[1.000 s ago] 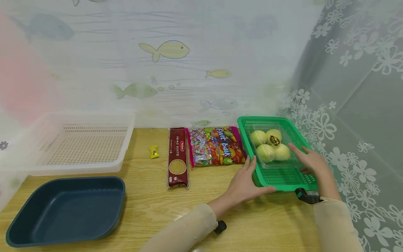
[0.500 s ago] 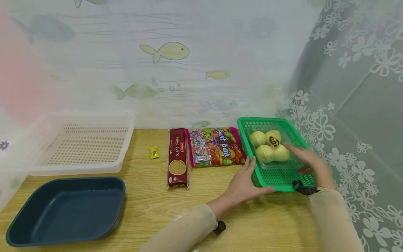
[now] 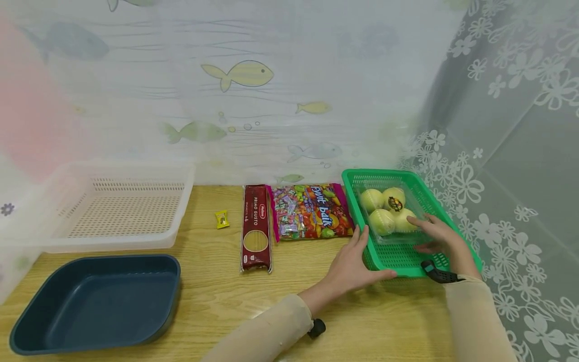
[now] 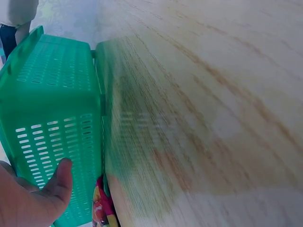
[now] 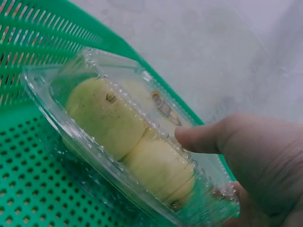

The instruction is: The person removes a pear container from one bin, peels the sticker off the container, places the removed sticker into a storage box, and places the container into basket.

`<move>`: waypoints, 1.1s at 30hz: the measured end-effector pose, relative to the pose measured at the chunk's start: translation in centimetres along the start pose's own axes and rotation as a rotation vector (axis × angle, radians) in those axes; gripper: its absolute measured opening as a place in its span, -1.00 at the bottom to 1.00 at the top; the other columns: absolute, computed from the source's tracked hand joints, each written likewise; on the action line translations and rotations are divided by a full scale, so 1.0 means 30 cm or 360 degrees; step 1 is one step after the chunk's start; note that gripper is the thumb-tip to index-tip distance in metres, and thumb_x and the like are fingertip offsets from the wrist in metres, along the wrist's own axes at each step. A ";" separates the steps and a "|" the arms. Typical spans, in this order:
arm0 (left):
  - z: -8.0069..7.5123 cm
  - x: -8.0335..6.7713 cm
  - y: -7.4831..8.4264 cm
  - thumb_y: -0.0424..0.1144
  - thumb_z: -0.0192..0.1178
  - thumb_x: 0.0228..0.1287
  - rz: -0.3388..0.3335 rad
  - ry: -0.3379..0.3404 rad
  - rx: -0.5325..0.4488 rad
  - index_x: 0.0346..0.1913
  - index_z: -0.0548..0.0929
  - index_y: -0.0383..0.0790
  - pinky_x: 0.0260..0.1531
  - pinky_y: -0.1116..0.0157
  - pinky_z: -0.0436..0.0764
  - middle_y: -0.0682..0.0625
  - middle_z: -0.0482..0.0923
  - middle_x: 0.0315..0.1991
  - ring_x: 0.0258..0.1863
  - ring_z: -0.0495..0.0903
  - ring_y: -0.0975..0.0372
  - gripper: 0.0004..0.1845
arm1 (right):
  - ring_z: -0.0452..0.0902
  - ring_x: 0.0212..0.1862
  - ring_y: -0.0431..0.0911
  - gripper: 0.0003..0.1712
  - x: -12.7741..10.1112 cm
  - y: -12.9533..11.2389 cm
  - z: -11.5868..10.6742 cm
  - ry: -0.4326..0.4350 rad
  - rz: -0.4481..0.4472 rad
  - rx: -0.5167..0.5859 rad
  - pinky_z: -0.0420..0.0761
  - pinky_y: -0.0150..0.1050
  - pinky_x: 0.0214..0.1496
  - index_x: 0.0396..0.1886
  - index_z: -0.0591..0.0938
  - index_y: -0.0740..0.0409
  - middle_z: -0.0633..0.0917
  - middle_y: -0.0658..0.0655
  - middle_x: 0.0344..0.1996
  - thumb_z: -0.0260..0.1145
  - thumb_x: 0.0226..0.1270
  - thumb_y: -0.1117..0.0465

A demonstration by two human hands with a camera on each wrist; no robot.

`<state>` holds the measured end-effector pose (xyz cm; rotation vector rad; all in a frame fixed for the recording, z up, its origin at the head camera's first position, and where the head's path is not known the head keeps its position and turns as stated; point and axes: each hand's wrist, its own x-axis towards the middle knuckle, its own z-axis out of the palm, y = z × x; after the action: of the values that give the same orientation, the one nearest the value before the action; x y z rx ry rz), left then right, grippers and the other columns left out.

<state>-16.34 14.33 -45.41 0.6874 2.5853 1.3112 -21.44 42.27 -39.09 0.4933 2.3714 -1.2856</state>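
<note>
A green slotted basket (image 3: pixel 398 255) stands on the wooden table (image 3: pixel 226 301) at the right. Inside it lies a clear plastic box of yellow-green apples (image 3: pixel 384 208). My left hand (image 3: pixel 355 259) rests against the basket's near left corner, fingers straight along the left wall and thumb along the front. In the left wrist view the thumb of the left hand (image 4: pixel 33 203) touches the basket (image 4: pixel 52 94) wall. My right hand (image 3: pixel 436 236) reaches into the basket and grips the box's near right end. Up close, the thumb of the right hand (image 5: pixel 246 156) lies on the box (image 5: pixel 118 123) lid.
Left of the basket lie a bag of fruit candy (image 3: pixel 312 208), a red pasta pack (image 3: pixel 255 226) and one small yellow sweet (image 3: pixel 221 218). A white slotted basket (image 3: pixel 122 206) and a dark blue tub (image 3: pixel 95 301) stand at the left. A flowered curtain (image 3: pixel 520 151) hangs close on the right.
My right hand has moved from the basket's right rim into the basket and onto the apple box. The left hand and the basket have stayed put.
</note>
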 end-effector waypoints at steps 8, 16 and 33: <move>0.003 -0.006 -0.005 0.50 0.34 0.20 0.0005 -0.0008 -0.0032 0.76 -0.14 0.12 0.43 -0.15 0.46 0.00 -0.18 0.76 0.61 0.23 -0.13 0.27 | 0.73 -0.21 -0.18 0.19 0.014 0.045 -0.002 0.0095 -0.0064 0.0113 0.79 -0.16 -0.06 0.72 -0.44 0.03 -0.10 0.64 0.62 0.12 0.61 -0.33; 0.000 -0.007 -0.008 0.50 0.35 0.19 -0.0005 -0.0005 -0.0062 0.76 -0.15 0.15 0.43 -0.18 0.44 0.02 -0.18 0.75 0.61 0.23 -0.14 0.28 | 0.71 -0.24 -0.21 0.07 0.032 0.060 0.001 0.0155 -0.0150 0.0190 0.78 -0.21 -0.07 0.76 -0.26 -0.10 -0.03 0.61 0.63 0.19 0.63 -0.24; 0.005 -0.009 -0.011 0.51 0.32 0.21 0.0029 0.0015 0.0005 0.76 -0.15 0.09 0.41 -0.12 0.48 0.02 -0.20 0.75 0.60 0.26 -0.11 0.27 | 0.74 -0.23 -0.24 -0.11 0.029 0.063 -0.010 0.0157 -0.0265 0.0361 0.78 -0.24 -0.02 0.76 -0.14 0.08 0.04 0.52 0.64 0.06 0.74 -0.09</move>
<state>-16.15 14.13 -45.79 0.7092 2.5951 1.3188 -21.34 43.59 -40.72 0.4413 2.4013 -1.6525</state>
